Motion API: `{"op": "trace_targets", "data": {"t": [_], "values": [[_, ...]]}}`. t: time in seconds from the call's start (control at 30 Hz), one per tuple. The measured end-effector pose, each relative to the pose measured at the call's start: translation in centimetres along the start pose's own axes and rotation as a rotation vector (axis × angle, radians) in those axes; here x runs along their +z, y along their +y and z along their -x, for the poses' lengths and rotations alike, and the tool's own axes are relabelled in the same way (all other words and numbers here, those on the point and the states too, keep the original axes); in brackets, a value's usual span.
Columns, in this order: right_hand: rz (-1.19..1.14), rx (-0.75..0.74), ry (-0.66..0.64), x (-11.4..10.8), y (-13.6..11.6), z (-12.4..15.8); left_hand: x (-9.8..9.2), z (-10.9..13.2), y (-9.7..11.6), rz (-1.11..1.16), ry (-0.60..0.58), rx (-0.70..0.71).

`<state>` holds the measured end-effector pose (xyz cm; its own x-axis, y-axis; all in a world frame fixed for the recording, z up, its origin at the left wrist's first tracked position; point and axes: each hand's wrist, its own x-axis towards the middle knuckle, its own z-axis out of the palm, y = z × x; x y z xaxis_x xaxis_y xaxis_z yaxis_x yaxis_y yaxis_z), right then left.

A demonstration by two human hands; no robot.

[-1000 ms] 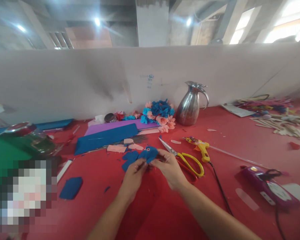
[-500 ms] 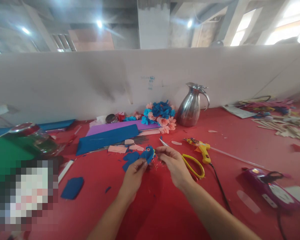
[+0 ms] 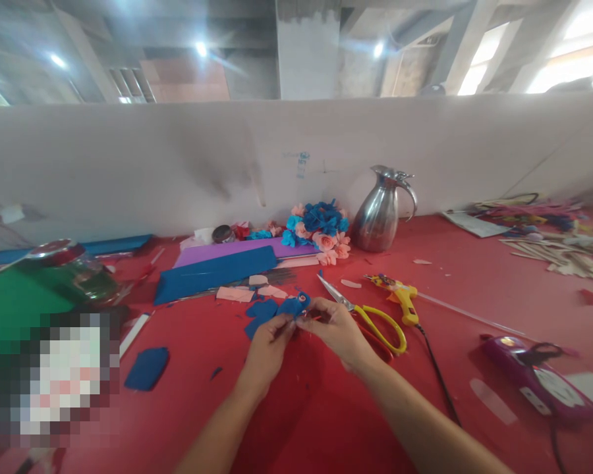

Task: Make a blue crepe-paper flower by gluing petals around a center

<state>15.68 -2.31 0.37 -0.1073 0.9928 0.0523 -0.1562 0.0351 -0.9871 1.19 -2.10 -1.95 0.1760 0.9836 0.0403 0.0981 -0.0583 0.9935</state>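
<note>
Between my two hands is a small blue paper flower (image 3: pixel 294 305) with a pinkish centre. My left hand (image 3: pixel 269 343) pinches its lower left side. The fingertips of my right hand (image 3: pixel 340 332) are closed on its lower right edge. Just left of the flower lie loose blue paper petals (image 3: pixel 261 311), partly behind my left hand. Scissors with yellow handles (image 3: pixel 383 328) rest beside my right hand, blades pointing up and left. Pink paper scraps (image 3: pixel 236 293) and a folded blue sheet (image 3: pixel 217 273) lie behind the petals.
A yellow glue gun (image 3: pixel 404 303) with a black cord lies right of the scissors. At the back stand a metal jug (image 3: pixel 378 214) and a bunch of paper flowers (image 3: pixel 323 224). A purple power strip (image 3: pixel 543 378) is at right, a glass jar (image 3: pixel 86 270) at left.
My right hand has come in from beside the flower and now grips its lower edge. The flower has turned, its centre now facing up and right. The view has shifted slightly.
</note>
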Motion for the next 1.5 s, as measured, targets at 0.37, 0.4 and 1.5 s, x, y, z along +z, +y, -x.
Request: {"op": "trace_targets", "data": {"t": [0.37, 0.4, 1.5], "values": [[-0.02, -0.058, -0.073, 0.0, 0.9, -0.3, -0.2, 0.1, 0.0, -0.134, -0.01, 0.04], [-0.01, -0.064, -0.071, 0.0, 0.9, -0.3, -0.2, 0.1, 0.0, -0.141, -0.008, 0.044], [0.233, -0.096, 0.092, 0.5, 1.4, -0.1, -0.7, 0.0, 0.6, 0.007, 0.2, 0.004]]}}
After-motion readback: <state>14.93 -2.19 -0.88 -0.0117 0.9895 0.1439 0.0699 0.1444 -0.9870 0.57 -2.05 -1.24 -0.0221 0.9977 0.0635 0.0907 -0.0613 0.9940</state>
